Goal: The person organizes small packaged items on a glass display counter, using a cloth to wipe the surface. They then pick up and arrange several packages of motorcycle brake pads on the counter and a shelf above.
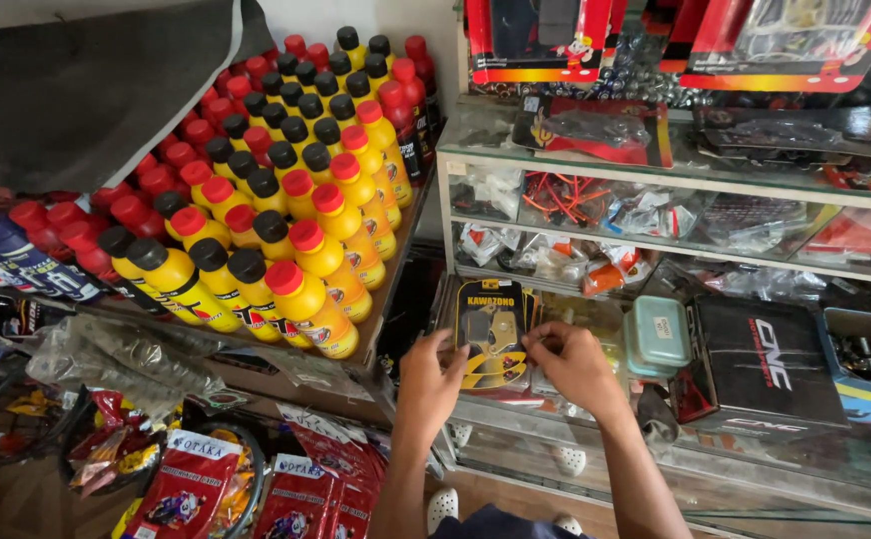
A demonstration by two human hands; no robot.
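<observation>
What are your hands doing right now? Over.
Left hand steadies black-and-yellow packet. Right hand fingers pinch its top edge. Teal box beside it. Nothing blocking.

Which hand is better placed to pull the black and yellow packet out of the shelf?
Probably the left hand: its fingers already hold the side of the black and yellow packet. The right hand only pinches the top edge with its fingertips.

Bottles [286,230] left of glass shelves [675,180]
</observation>
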